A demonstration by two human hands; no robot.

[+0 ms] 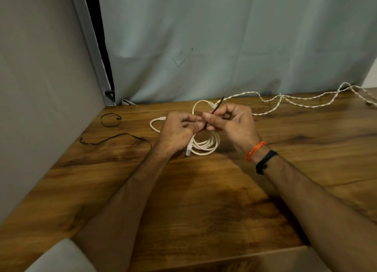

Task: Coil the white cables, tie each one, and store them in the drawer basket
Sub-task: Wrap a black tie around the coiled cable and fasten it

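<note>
A plain indoor room, likely a home: a dark-grained wooden worktop [204,200] against pale blue-grey hanging curtains [224,37].

no readable text, no labels, no brands, no numbers anywhere in view

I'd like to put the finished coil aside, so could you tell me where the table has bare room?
Bare wood lies between the forearms, and right of the right hand below the twisted cable. It is crowded around the coiled white cable and at the left, where two black ties lie.
</note>
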